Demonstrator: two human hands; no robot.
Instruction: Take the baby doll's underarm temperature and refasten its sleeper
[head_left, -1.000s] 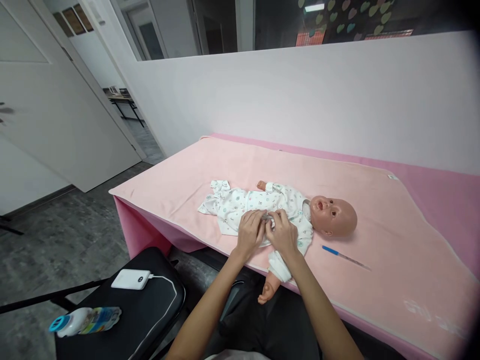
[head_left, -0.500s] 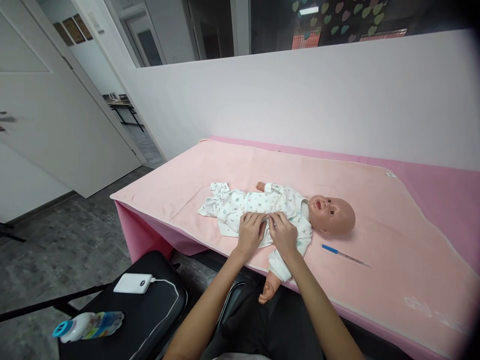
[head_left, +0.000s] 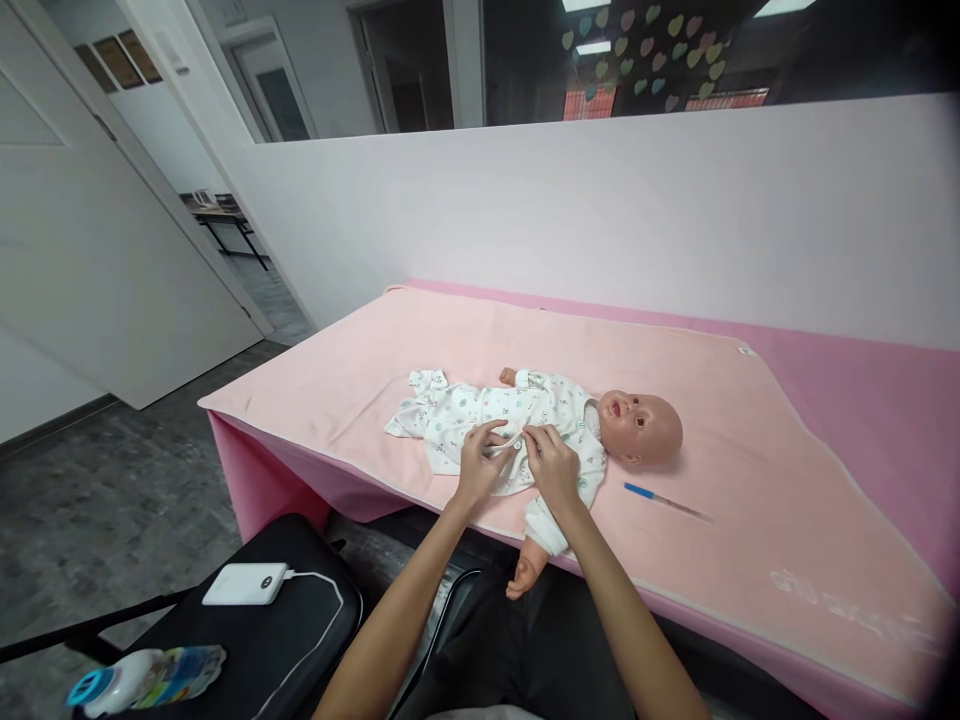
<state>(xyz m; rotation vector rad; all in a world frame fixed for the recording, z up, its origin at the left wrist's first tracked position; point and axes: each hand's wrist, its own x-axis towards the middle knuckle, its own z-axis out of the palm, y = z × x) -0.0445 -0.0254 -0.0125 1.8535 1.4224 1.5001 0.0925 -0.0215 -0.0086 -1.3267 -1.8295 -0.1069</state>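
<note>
A baby doll [head_left: 641,428] lies on its back, its head toward the right, dressed in white printed baby clothes [head_left: 450,410]. My left hand [head_left: 480,465] rests at the front of the clothes, its thumb and fingers parted around a loose white edge. Beside it, my right hand [head_left: 553,465] pinches that edge of the baby clothes at the doll's middle. A small round fastener shows between the two hands. One doll arm [head_left: 527,568] sticks out of a sleeve over the table's near edge. The fingertips partly cover the fabric.
A pink blanket [head_left: 720,450] covers the table. On it, near the doll's head, lies a thin stick with a blue handle [head_left: 639,491]. To the left, a black chair [head_left: 315,600] carries a white power bank [head_left: 244,584] with a cable and a bottle [head_left: 150,680].
My left thumb and fingers have spread apart from the fabric edge, while my right hand still pinches it. The whole view has shifted slightly, moving the doll left in the picture.
</note>
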